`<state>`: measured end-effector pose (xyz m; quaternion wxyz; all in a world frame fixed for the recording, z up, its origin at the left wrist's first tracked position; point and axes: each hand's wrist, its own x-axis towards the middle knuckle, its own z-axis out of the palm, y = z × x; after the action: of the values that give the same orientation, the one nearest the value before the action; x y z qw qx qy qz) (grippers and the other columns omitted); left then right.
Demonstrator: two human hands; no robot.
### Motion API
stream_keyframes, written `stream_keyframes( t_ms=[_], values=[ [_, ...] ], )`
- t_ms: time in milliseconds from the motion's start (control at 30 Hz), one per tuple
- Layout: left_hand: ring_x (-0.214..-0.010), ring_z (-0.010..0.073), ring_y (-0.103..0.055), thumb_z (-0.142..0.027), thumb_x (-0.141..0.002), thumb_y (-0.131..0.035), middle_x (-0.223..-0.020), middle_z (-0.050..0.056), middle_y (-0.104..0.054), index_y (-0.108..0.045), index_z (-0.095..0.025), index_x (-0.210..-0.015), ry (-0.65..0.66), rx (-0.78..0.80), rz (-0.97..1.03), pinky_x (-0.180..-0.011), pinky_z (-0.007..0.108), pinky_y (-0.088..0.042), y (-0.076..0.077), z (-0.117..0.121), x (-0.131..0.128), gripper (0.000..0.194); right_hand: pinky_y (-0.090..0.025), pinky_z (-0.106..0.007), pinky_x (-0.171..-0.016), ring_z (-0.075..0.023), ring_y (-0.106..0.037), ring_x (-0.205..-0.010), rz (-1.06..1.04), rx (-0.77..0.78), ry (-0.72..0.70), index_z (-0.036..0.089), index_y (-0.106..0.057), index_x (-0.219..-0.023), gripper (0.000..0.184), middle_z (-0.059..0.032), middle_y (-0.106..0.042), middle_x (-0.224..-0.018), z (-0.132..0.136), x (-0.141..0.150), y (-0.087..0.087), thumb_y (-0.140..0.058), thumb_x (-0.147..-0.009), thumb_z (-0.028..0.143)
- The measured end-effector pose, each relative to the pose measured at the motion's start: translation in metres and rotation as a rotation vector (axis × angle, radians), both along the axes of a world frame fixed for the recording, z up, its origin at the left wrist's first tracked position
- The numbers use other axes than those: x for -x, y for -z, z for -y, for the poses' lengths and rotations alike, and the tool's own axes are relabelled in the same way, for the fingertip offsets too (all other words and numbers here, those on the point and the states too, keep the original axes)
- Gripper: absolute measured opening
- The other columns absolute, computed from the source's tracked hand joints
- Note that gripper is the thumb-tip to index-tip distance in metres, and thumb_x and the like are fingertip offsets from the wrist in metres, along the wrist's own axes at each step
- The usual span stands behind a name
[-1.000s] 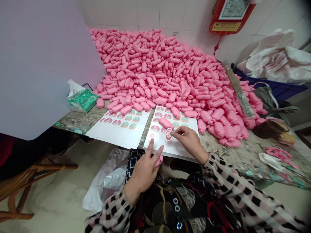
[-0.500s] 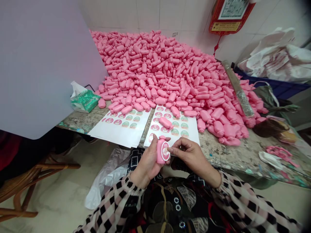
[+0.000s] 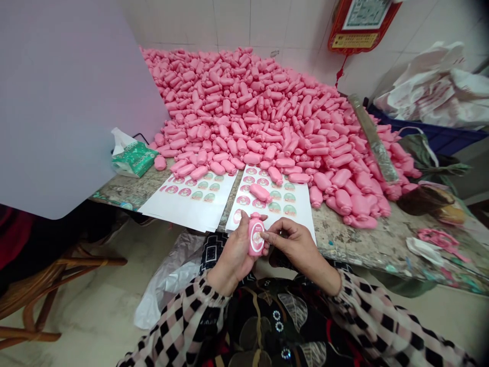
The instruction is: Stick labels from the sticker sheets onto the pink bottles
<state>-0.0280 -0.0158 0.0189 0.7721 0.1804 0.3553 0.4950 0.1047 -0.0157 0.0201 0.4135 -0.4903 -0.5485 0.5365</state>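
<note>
Two hands are working together just in front of the right sticker sheet (image 3: 294,219). You are gripping a pink bottle-shaped piece (image 3: 251,250) upright in your left hand (image 3: 233,255), with the fingers (image 3: 244,229) curled closed and clamped around its body. Your right hand (image 3: 298,247) is reaching in from the side, its fingers (image 3: 266,236) pinched together against the edge of a round printed sticker (image 3: 257,235). That sticker is already sitting on the front of the piece, and the piece is being held up clear of the sheet.

Surroundings, as logged: a second pink piece (image 3: 260,192) is lying on the right sheet among rows of printed round stickers. A left sticker sheet (image 3: 191,211) is lying beside it on the speckled stone table (image 3: 344,244). Behind both sheets, a large heap of pink pieces (image 3: 244,107) is spreading across the table and against the tiled wall. A green tissue pack (image 3: 133,159) is resting at the heap's left edge, and a long wrapped roll (image 3: 372,137) is leaning on its right side. A white plastic bag (image 3: 168,285) is lying on the floor below.
</note>
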Motion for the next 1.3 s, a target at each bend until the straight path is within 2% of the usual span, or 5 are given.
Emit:
stream_keyframes(
  t_ms=[433, 700, 1000, 1167, 1300],
  values=[
    [-0.045, 0.0073, -0.050, -0.063, -0.080, -0.041, -0.061, -0.001, -0.052, -0.056, -0.013, -0.105, 0.040, -0.030, -0.013, -0.043, 0.019, -0.044, 0.003, -0.001, 0.000, 0.058, -0.046, -0.028, -0.059, -0.0139, -0.059, -0.057, 0.053, -0.032, -0.072, 0.020, -0.054, -0.075, 0.025, 0.0008, -0.064, -0.062, 0.000, -0.002, 0.006, -0.056, -0.081, 0.044],
    [-0.061, 0.0113, -0.061, -0.026, -0.079, -0.063, -0.078, 0.001, -0.060, -0.045, -0.019, -0.115, 0.228, -0.064, -0.116, -0.059, 0.026, -0.051, 0.004, 0.002, 0.019, 0.041, -0.038, -0.027, -0.067, -0.0158, -0.055, -0.075, 0.793, -0.455, 0.004, 0.021, -0.062, -0.077, 0.023, -0.0024, -0.061, -0.079, 0.001, -0.014, -0.010, -0.054, -0.083, 0.042],
    [-0.040, 0.0067, -0.048, -0.049, -0.086, -0.046, -0.058, -0.002, -0.055, -0.043, -0.019, -0.092, 0.161, -0.051, -0.129, -0.034, 0.014, -0.031, 0.014, 0.011, 0.021, 0.030, -0.038, -0.022, -0.055, -0.0094, -0.048, -0.059, 0.176, 0.028, -0.052, 0.021, -0.056, -0.091, 0.036, 0.0043, -0.053, -0.073, -0.006, 0.015, 0.010, -0.066, -0.071, 0.049],
    [-0.032, 0.0023, -0.032, -0.035, -0.076, -0.063, -0.056, -0.007, -0.051, -0.039, -0.023, -0.108, 0.099, 0.000, -0.260, -0.031, 0.012, -0.017, 0.025, 0.043, 0.062, 0.041, -0.038, -0.023, -0.059, -0.0110, -0.052, -0.066, 0.346, -0.075, -0.268, 0.025, -0.061, -0.099, 0.038, 0.0037, -0.058, -0.076, 0.001, 0.014, 0.017, -0.070, -0.068, 0.045],
    [-0.034, 0.0018, -0.028, -0.025, -0.063, -0.070, -0.059, -0.009, -0.049, -0.038, -0.024, -0.113, 0.068, 0.209, -0.572, -0.033, 0.014, -0.014, 0.066, 0.085, 0.119, 0.060, -0.039, -0.026, -0.067, -0.0143, -0.056, -0.077, 0.616, -0.221, -0.219, 0.025, -0.064, -0.091, 0.020, 0.0010, -0.063, -0.084, -0.021, -0.004, 0.009, -0.060, -0.078, 0.039]
  ],
)
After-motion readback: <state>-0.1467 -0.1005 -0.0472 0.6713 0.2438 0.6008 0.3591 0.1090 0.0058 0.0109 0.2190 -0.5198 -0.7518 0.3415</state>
